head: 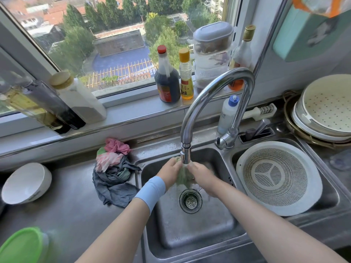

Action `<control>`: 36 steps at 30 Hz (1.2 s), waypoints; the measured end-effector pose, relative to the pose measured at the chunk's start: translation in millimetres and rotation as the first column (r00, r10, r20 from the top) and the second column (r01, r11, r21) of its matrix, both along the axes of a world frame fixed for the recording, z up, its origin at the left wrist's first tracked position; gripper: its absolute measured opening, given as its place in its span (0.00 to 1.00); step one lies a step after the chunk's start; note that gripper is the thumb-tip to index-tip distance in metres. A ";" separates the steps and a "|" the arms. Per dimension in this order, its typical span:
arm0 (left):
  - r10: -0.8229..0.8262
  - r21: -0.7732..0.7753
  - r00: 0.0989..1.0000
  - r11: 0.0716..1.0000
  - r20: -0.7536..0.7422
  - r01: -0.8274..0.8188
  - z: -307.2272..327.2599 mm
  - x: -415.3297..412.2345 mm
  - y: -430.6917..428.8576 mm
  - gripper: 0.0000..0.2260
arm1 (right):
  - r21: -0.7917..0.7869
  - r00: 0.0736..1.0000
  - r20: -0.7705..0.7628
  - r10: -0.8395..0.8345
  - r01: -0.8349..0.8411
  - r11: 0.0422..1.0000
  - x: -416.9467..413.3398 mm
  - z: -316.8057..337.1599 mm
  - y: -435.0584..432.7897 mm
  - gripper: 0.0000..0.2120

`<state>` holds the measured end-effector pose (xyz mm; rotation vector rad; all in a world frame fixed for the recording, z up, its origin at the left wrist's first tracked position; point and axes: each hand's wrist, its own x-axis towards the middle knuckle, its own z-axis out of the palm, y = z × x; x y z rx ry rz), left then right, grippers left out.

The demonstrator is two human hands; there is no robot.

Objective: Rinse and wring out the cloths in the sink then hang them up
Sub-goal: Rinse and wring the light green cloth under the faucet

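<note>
A green cloth [183, 178] hangs between my two hands over the steel sink [190, 224], right under the spout of the chrome tap [207, 93], and water runs onto it. My left hand [169, 172] grips the cloth's left side, and a blue wristband sits on that wrist. My right hand [202, 175] grips its right side. A heap of other cloths [114, 171], pink, white, green and dark grey-blue, lies on the counter just left of the sink. The drain strainer [190, 201] sits below my hands.
A white colander [277, 177] fills the right basin. A white bowl [26, 183] and a green lid [20, 245] sit on the left counter. Sauce bottles [168, 76] and jars line the window sill. Stacked strainer bowls [326, 109] stand at the far right.
</note>
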<state>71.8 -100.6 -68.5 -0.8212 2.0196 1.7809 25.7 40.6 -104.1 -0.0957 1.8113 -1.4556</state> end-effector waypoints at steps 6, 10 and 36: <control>-0.060 -0.258 0.996 0.965 -0.061 0.042 -6.1 -1.3 -10.3 0.12 | 0.100 0.976 -0.130 0.172 -0.160 0.982 -2.0 -11.0 6.8 0.18; -0.016 -0.519 0.999 0.855 -0.045 -0.010 -10.5 1.9 -14.6 0.05 | 0.236 0.964 -0.191 0.185 -0.138 0.962 -14.7 -4.3 3.2 0.05; 0.544 0.544 0.816 0.631 0.197 -0.552 -24.1 10.7 21.4 0.20 | 0.269 0.995 0.089 0.038 -0.060 0.961 19.2 -10.7 16.1 0.36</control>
